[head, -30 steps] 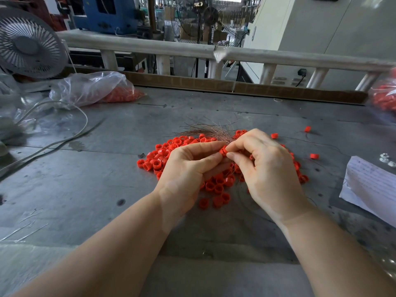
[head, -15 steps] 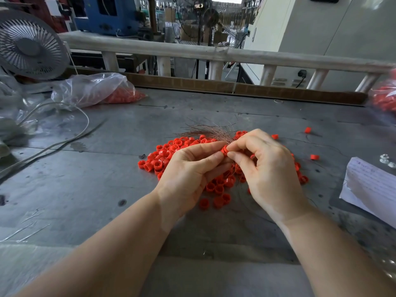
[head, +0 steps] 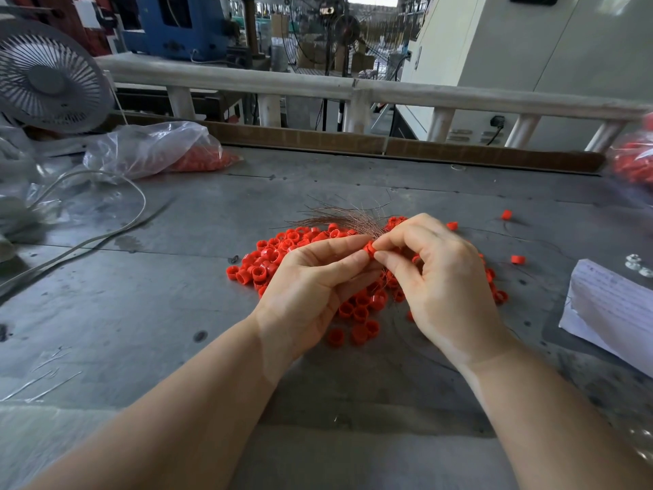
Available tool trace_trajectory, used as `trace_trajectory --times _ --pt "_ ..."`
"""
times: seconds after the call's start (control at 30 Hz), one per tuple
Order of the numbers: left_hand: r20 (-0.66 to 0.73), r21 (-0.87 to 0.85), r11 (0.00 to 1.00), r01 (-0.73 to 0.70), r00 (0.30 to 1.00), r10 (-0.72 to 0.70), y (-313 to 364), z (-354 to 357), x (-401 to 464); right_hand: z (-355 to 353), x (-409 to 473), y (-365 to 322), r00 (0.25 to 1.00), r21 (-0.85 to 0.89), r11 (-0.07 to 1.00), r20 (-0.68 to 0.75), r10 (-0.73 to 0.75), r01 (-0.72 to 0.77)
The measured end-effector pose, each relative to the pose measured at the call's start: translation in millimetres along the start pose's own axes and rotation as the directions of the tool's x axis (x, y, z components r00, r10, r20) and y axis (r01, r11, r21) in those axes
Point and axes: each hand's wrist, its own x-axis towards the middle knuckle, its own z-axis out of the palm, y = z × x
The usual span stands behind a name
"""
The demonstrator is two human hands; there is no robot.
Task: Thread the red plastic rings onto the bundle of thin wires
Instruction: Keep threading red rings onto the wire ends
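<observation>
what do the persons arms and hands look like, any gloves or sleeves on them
Both are bare. The left hand and the right hand wear no gloves, and no rings, watch or bands show on the fingers or wrists. Both forearms are uncovered right to the bottom edge of the picture, with no sleeve in view.

Two bare forearms are seen from the bottom corners of the frame, each ending in a bare hand. No sleeve is seen on either arm up to the picture's edge. The left hand [head: 311, 288] and the right hand [head: 441, 277] are uncovered. The fingernails are kept short and plain. The wrists are seen bare as well.
</observation>
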Motion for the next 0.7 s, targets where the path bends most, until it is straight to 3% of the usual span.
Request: trace_trajectory --times 0.7 --pt "-0.010 0.013 1.000 -0.009 1.000 0.009 -0.4 1.6 -1.7 0.9 -0.3 1.4 1.000 -0.008 1.000 0.010 0.021 -0.020"
